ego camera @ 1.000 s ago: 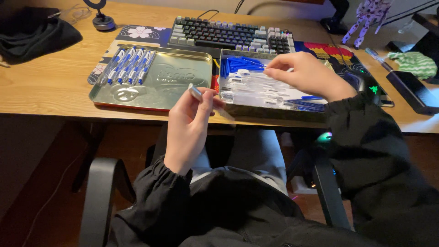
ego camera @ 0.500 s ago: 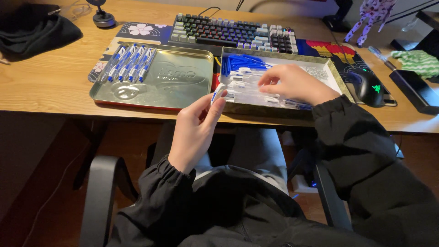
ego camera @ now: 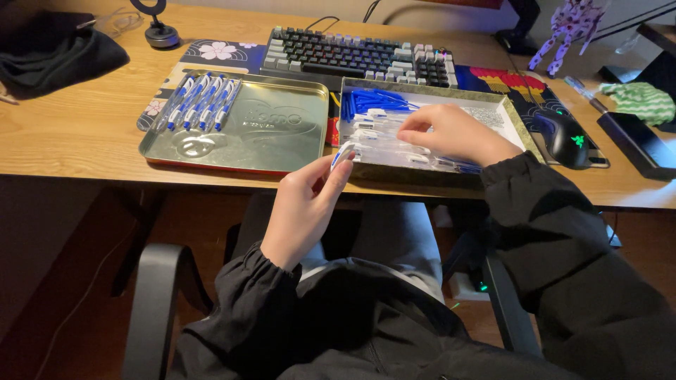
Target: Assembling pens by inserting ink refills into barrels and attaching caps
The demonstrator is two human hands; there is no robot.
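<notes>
My left hand [ego camera: 306, 207] is raised in front of the desk edge and pinches a small clear pen barrel with a blue tip [ego camera: 340, 153]. My right hand [ego camera: 451, 134] reaches into the metal tin box [ego camera: 517, 116] and rests its fingers on the clear pen parts [ego camera: 384, 144] lying in it. Blue pen parts [ego camera: 373, 102] fill the box's far left corner. To the left lies a flat metal lid [ego camera: 282, 134] with several assembled blue and white pens [ego camera: 201, 102] lined up at its far left end.
A keyboard [ego camera: 359, 53] sits behind the tins on a patterned desk mat. A black mouse [ego camera: 567, 137] lies to the right, a dark cloth [ego camera: 56, 56] at the far left, a purple figure [ego camera: 574, 24] at the back right. Chair armrests [ego camera: 151, 302] flank my lap.
My left hand rose toward the box's near left corner with the pen piece. My right hand moved left across the box, down onto the clear parts.
</notes>
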